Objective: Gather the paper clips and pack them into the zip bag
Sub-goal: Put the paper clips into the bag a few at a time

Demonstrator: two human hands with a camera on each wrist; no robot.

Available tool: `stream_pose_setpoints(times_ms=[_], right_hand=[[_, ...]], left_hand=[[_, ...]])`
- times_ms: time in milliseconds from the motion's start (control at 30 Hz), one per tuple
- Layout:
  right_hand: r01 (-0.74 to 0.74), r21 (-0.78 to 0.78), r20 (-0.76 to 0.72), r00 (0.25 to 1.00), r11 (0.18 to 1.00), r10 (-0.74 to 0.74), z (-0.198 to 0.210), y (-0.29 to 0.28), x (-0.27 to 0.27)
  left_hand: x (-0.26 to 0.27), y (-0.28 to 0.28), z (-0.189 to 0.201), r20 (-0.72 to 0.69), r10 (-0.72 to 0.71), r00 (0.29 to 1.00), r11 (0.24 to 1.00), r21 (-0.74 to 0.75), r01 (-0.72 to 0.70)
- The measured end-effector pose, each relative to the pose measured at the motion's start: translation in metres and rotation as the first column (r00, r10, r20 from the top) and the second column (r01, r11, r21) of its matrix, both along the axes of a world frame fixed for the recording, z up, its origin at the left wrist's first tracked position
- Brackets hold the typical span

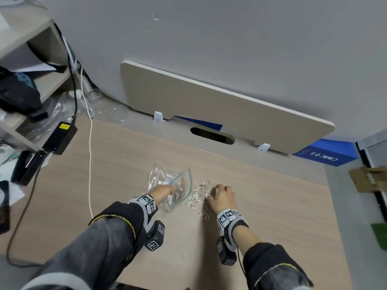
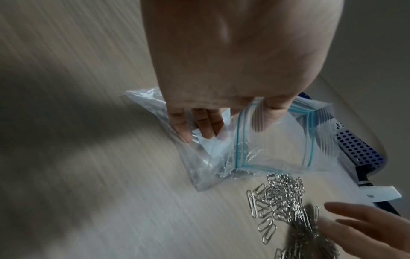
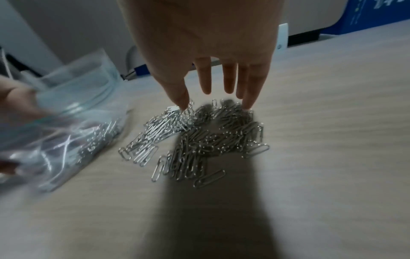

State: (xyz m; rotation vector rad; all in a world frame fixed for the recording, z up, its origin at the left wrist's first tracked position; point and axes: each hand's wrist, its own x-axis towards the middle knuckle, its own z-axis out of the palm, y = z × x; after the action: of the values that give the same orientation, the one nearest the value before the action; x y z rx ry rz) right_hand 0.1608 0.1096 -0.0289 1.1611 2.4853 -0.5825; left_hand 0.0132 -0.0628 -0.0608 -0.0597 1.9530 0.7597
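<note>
A clear zip bag (image 1: 167,181) with a blue-green zip strip lies on the wooden table (image 1: 129,164), and several silver paper clips are inside it. My left hand (image 1: 165,190) pinches the bag's mouth edge; in the left wrist view its fingers (image 2: 206,122) show through the plastic of the zip bag (image 2: 272,150), whose mouth stands open. Just right of the bag lies a loose pile of paper clips (image 1: 199,195). My right hand (image 3: 215,103) hovers over the pile of paper clips (image 3: 199,140), fingers straight and spread, tips touching the clips. The bag (image 3: 66,122) is blurred there.
A black power adapter (image 1: 60,137) and a white cable (image 1: 90,155) lie at the table's left, beside a cluttered shelf (image 1: 31,45). A beige panel (image 1: 209,105) stands along the back edge. A blue box (image 1: 326,153) and cardboard (image 1: 368,176) sit at the right.
</note>
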Motion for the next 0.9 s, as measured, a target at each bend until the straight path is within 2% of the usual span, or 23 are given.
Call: stream_pose_setpoints(times_ms=[133, 267, 400, 600, 700, 800, 833, 900], right_hand=[[-0.061, 0.025, -0.02, 0.998, 0.998, 0.061, -0.012, -0.017, -0.017], [-0.311, 0.146, 0.082, 0.95, 0.939, 0.302, -0.026, -0.034, -0.027], [-0.302, 0.171, -0.037, 0.949, 0.938, 0.313, -0.035, -0.038, -0.027], [-0.29, 0.082, -0.107, 0.949, 0.953, 0.298, -0.043, -0.022, -0.018], [-0.172, -0.034, -0.217, 0.963, 0.984, 0.161, -0.042, -0.009, -0.016], [0.078, -0.241, -0.323, 0.933, 0.967, -0.155, -0.037, 0.001, -0.01], [0.181, -0.346, -0.326, 0.897, 0.921, -0.299, -0.035, 0.004, -0.007], [0.346, -0.567, -0.242, 0.797, 0.747, -0.553, -0.027, 0.009, 0.0]], left_hand=[[-0.001, 0.002, -0.003, 0.016, 0.013, 1.0, 1.0, -0.021, -0.012], [-0.002, 0.004, -0.006, 0.02, 0.036, 0.999, 0.999, -0.022, -0.036], [-0.001, 0.001, -0.003, 0.017, 0.046, 0.999, 0.999, -0.016, -0.046], [-0.001, -0.001, 0.005, 0.003, 0.003, 1.0, 1.0, 0.007, -0.003], [-0.001, -0.001, 0.003, 0.006, -0.039, 0.999, 0.999, 0.001, 0.039], [-0.002, -0.001, 0.004, 0.01, -0.059, 0.998, 0.998, 0.004, 0.059], [-0.003, -0.001, 0.007, 0.015, -0.063, 0.998, 0.998, 0.009, 0.063], [-0.001, -0.001, 0.014, 0.021, -0.05, 0.999, 0.999, 0.02, 0.049]])
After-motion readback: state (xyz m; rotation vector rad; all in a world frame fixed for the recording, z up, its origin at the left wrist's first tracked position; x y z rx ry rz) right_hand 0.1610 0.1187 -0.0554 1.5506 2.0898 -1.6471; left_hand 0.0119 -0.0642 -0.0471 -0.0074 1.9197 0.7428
